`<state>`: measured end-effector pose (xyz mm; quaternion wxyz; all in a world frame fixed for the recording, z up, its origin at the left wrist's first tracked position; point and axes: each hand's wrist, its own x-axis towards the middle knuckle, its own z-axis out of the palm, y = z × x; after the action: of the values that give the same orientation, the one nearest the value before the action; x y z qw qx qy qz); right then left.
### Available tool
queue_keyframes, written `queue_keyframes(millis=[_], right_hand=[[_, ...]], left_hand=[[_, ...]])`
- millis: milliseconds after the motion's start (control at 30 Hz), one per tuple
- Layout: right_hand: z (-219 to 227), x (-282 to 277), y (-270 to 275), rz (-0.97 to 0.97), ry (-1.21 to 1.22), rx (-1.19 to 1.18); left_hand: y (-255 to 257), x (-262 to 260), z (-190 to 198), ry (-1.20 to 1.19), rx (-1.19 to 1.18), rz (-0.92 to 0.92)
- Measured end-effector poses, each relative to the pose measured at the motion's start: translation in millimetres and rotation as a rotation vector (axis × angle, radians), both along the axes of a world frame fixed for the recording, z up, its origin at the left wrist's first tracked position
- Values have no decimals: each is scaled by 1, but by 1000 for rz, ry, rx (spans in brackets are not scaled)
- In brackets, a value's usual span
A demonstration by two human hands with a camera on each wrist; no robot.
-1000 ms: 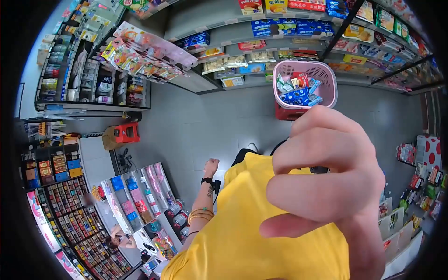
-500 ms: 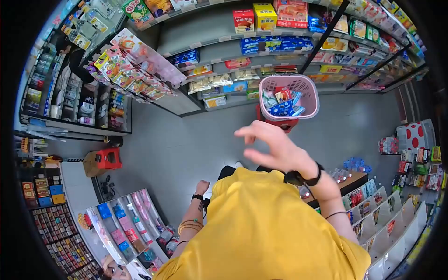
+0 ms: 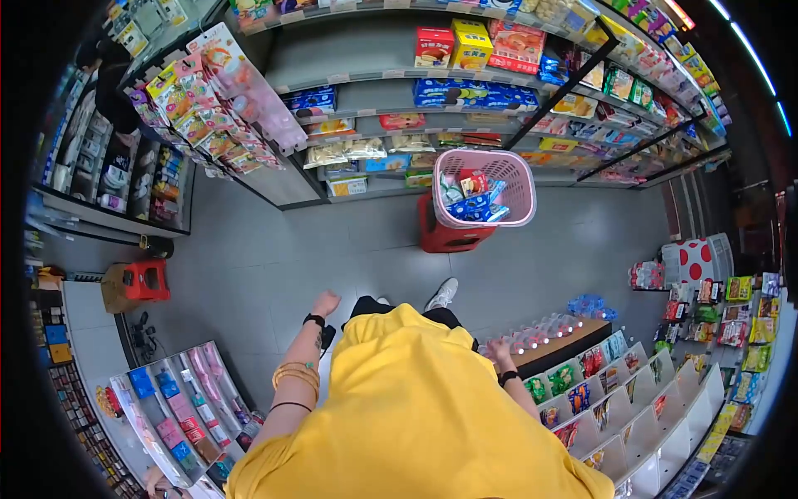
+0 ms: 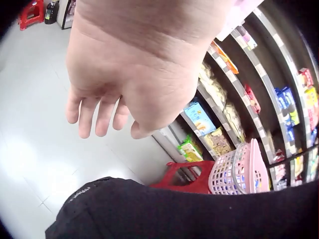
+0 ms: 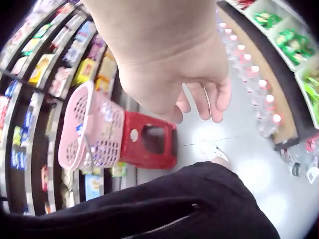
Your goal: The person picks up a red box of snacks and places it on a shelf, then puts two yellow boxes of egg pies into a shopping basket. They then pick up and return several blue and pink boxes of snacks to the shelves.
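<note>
My left hand (image 3: 327,303) hangs at my side with its fingers loose and holds nothing; in the left wrist view the hand (image 4: 132,84) is over the floor. On the other side my right hand (image 3: 499,353) also hangs empty, close to the row of clear bottles (image 3: 540,333). Loosely bent fingers show on the right hand (image 5: 174,79) in the right wrist view. Ahead, a pink basket (image 3: 515,176) sits on a red stool (image 3: 449,239). Blue packets (image 3: 470,209) and a red packet (image 3: 474,182) lie inside it, apart from both hands.
Snack shelves (image 3: 349,115) run along the far side. A rack of hanging packets (image 3: 195,125) stands at left, above grey floor (image 3: 332,241). White snack bins (image 3: 640,424) line the right; a display case (image 3: 179,407) stands at lower left. Another red stool (image 3: 146,280) is farther left.
My right hand, first raised close in front of the head camera, has dropped to my right side. The left hand stays low. The head view has shifted, with the basket now farther left and lower.
</note>
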<state>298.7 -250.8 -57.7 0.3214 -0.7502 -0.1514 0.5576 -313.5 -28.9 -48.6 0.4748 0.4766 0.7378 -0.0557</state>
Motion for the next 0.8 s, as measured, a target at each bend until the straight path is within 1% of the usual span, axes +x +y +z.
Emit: queue_keyframes(millis=[33,67,100,133,167,267,300,333,367,433,467,500,600,633,667,767,800], right_hand=[[51,-26,0,-47,-22,-152],[76,-41,-2,-27,-67,-194],[50,-33,-25,114,-82,-40],[102,-67,-10,-104,-116,-198],[88,-67,-16,-77,-88,-182],[0,-44,-43,-88,32,-128],[-17,-42,-44,-111,51,-112],[-14,-48,-36,-142,57,-69],[-9,-51,-30,-106,43,-62],[45,-63,11,-30,16,-42],[60,-69,31,9,2,-30],[67,-70,46,-45,-3,-93],[18,-45,64,-38,111,-10],[13,-39,74,-48,162,-33],[10,-35,79,4,120,-45],[54,-43,117,139,17,-108],[56,-42,125,152,13,-102]], left_hand=[[8,6,0,-18,8,5],[17,12,1,-35,20,12],[23,18,8,-51,35,13],[27,24,17,-66,49,15],[30,29,26,-83,64,20],[39,32,47,-52,88,-32],[40,29,48,-57,81,-15],[39,25,44,-61,74,0],[38,21,41,-66,66,16],[30,3,18,-79,77,25],[24,-4,12,-86,84,30],[14,-8,15,-77,103,63],[-17,-15,23,-54,135,147],[-28,-19,20,-47,122,167],[-39,-22,18,-41,109,188],[-76,-28,1,12,53,229],[-85,-28,2,3,36,213]])
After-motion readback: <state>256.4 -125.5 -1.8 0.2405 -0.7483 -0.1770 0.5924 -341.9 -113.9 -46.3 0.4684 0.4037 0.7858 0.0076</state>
